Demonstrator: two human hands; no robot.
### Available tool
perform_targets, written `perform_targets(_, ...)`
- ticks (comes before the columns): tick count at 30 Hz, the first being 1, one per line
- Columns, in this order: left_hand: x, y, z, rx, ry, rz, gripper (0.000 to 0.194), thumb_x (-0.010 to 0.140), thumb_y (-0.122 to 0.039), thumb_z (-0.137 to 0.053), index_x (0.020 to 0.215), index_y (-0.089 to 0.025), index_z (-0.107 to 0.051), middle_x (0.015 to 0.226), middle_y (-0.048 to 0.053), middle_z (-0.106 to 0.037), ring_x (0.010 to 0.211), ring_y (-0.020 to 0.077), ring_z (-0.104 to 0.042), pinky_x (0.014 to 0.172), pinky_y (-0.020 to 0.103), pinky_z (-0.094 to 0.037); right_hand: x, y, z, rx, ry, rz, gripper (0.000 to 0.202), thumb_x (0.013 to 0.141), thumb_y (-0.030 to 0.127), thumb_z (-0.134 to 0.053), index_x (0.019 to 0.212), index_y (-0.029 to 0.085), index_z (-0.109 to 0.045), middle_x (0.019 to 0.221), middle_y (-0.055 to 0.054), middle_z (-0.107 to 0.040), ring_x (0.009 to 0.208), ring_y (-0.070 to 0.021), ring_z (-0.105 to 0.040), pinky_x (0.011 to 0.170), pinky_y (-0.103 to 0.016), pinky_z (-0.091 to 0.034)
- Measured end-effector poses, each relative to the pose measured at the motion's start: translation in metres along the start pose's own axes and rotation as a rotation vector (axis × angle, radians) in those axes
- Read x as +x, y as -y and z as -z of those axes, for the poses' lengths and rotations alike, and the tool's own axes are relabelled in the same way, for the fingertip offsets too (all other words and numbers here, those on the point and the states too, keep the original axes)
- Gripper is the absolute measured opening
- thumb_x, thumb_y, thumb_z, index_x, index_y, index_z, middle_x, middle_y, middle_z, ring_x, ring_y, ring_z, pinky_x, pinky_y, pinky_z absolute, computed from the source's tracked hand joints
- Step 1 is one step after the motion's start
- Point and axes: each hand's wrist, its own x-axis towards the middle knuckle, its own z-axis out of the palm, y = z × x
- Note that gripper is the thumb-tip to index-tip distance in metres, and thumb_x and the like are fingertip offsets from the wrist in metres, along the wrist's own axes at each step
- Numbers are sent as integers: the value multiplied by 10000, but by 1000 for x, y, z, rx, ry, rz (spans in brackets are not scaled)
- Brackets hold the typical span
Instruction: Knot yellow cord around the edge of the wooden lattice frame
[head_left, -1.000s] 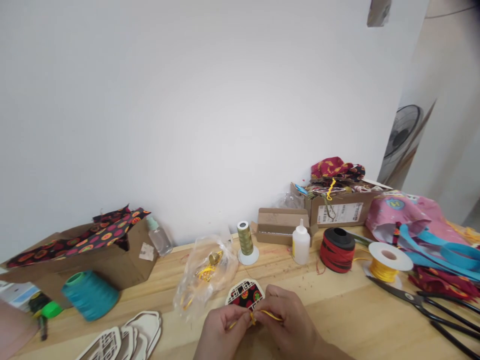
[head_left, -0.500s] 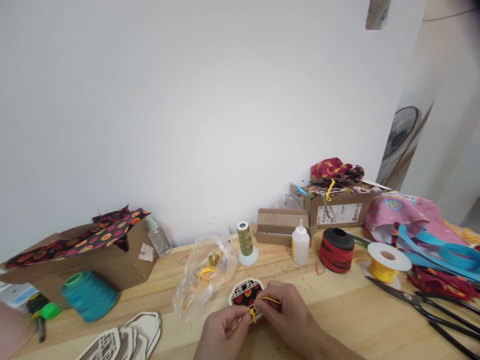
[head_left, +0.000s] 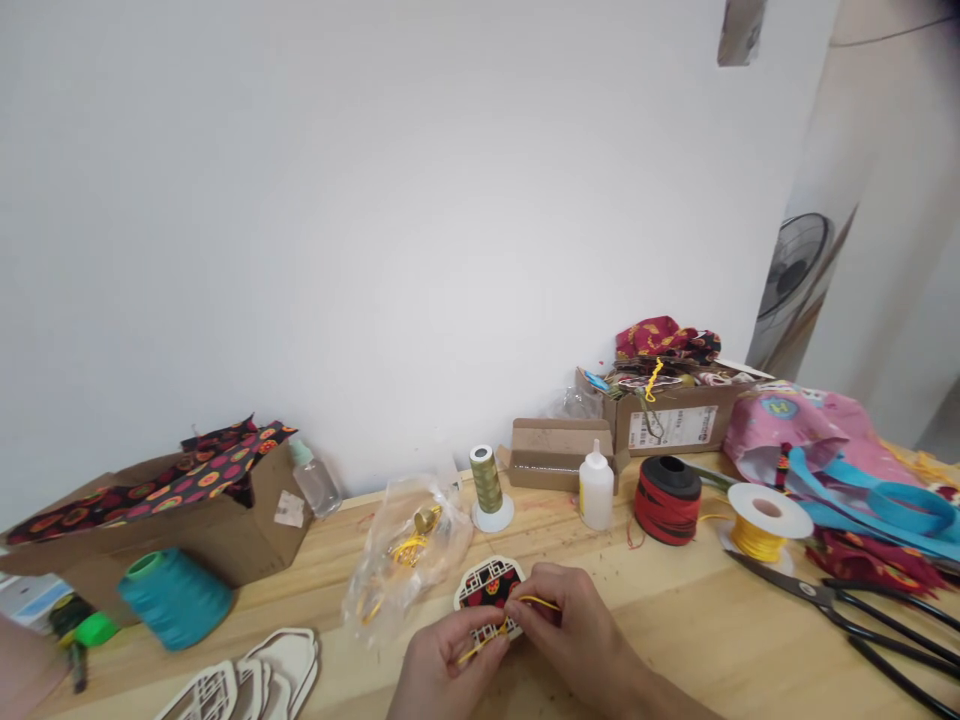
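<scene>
Both hands meet over a small lattice-edged wooden piece backed with dark patterned fabric, at the bottom middle of the head view. My left hand pinches a yellow cord near the lower edge of the piece. In my right hand, closed in a pinch, is another stretch of the same cord, which loops out over the fingers. Where the cord meets the piece is partly hidden by the fingertips.
Left lie wooden lattice cutouts, a teal thread cone and a fabric-filled box. Beyond the hands are a plastic bag, green thread spool and glue bottle. Right are a yellow cord spool and black scissors.
The small yellow loop between my fingertips has drawn down, and the cord now runs straighter between the hands. The hands stay in nearly the same place; the view has shifted slightly.
</scene>
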Motion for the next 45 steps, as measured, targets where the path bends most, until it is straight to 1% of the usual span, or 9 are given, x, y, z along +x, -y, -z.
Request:
perform_targets(4,1,-2,2,100,-5,16,167,613,-283,-596,659,-143,-676,684,66,-699,676,204,-613,619,234,-474,-1,3,1,6,16,19,170,749,189,-491,673,177,-643,554,15,-507,534,-86,-459,501,-179,-311)
perform_targets(8,2,-4,2,74,12,59,174,609,-287,-596,648,-132,-663,651,54,-690,640,187,-605,566,207,-462,-2,3,0,-3,-14,21,179,750,196,-490,650,171,-636,550,13,-493,541,-90,-458,501,-181,-310)
perform_targets(12,1,-5,2,38,-19,83,180,583,-310,-617,612,-137,-657,594,31,-676,586,165,-589,517,186,-446,-1,1,0,3,-24,-33,184,748,206,-488,644,176,-637,548,15,-481,533,-90,-450,496,-183,-308)
perform_targets(16,1,-5,2,-51,-19,121,209,555,-322,-642,646,-137,-670,635,38,-693,622,172,-599,551,198,-456,0,-2,0,10,-25,-62,188,750,206,-486,640,177,-635,546,19,-486,530,-87,-441,500,-184,-308)
perform_targets(19,0,-7,2,-61,-59,136,223,537,-328,-651,639,-132,-679,638,45,-699,624,182,-605,551,208,-456,0,-2,1,21,-16,-59,195,756,209,-478,644,174,-633,554,16,-494,535,-89,-444,502,-185,-312)
perform_targets(23,0,-9,2,-17,-71,124,218,542,-323,-645,624,-124,-682,618,50,-696,601,179,-600,552,215,-449,-1,-2,0,19,-12,-57,183,752,207,-485,654,175,-635,560,13,-499,547,-92,-453,506,-187,-314)
perform_targets(29,1,-2,0,12,-132,86,185,532,-313,-647,548,-129,-662,534,35,-673,536,163,-576,517,206,-430,-1,1,-1,15,16,-28,176,747,198,-489,657,177,-639,549,19,-491,530,-87,-450,491,-183,-301)
perform_targets(38,1,-8,4,89,-40,101,185,570,-320,-629,600,-141,-664,579,29,-674,575,163,-574,550,203,-434,-1,-2,0,-18,-29,-70,196,753,223,-484,633,178,-632,557,13,-499,545,-95,-455,503,-191,-308)
perform_targets(45,-1,-8,5,76,44,76,167,611,-286,-596,644,-138,-667,673,58,-691,665,191,-595,613,229,-453,-5,5,3,6,86,63,125,719,183,-538,802,225,-620,718,12,-555,662,-101,-504,568,-178,-345)
